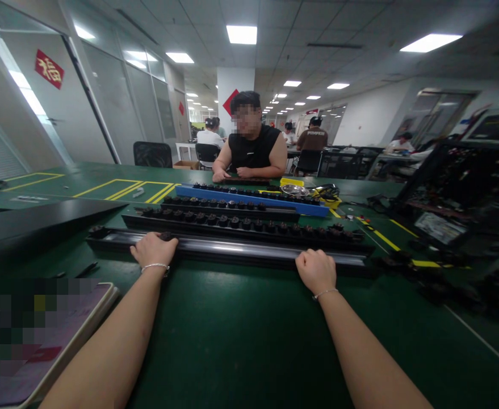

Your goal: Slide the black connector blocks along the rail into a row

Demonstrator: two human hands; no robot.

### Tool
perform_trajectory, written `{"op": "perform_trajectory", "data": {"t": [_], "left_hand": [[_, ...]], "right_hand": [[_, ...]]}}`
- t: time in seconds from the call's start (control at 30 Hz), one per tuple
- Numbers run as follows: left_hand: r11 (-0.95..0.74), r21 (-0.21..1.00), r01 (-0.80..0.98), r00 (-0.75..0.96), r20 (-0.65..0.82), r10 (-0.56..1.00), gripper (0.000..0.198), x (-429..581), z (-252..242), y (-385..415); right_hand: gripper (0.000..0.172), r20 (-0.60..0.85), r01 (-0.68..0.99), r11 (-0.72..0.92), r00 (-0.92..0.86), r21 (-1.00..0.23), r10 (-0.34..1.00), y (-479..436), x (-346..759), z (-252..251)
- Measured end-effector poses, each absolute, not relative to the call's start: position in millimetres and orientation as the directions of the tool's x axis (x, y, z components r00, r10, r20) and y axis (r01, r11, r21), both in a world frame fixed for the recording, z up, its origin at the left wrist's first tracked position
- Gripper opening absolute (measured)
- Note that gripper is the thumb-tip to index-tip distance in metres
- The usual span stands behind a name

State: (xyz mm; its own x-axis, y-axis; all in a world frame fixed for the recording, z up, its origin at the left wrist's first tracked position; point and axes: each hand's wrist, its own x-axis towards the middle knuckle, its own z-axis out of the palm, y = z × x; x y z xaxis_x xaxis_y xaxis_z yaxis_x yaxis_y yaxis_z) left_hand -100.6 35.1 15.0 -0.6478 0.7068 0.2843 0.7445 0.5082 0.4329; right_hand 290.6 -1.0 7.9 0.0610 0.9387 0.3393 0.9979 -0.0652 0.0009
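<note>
A long black rail (232, 250) with a shiny channel lies across the green table (240, 335) in front of me. My left hand (153, 250) curls over its near edge toward the left end, fingers closed on the rail. My right hand (316, 271) grips the same rail toward the right end, knuckles up. Behind it lie two more black rails (215, 218) studded with several small black knobs, and a blue rail (249, 200) with knobs further back.
A person in a black sleeveless top (253, 152) sits across the table, arms resting on it. A tablet (40, 335) lies at my near left. Black equipment and cables (453, 210) crowd the right side. A long black panel (40, 218) lies at left. Yellow lines mark the table.
</note>
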Motion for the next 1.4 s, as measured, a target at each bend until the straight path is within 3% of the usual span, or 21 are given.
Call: {"op": "perform_trajectory", "data": {"t": [0.97,1.4], "left_hand": [[0.453,0.433,0.78,-0.59,0.264,0.763,0.044,-84,14,36],[0.435,0.43,0.791,-0.569,0.257,0.781,0.041,-78,15,35]], "right_hand": [[0.035,0.316,0.999,-0.044,0.036,0.018,0.948,-1,292,12],[0.036,0.305,0.999,-0.027,0.035,-0.031,0.952,-1,293,12]]}}
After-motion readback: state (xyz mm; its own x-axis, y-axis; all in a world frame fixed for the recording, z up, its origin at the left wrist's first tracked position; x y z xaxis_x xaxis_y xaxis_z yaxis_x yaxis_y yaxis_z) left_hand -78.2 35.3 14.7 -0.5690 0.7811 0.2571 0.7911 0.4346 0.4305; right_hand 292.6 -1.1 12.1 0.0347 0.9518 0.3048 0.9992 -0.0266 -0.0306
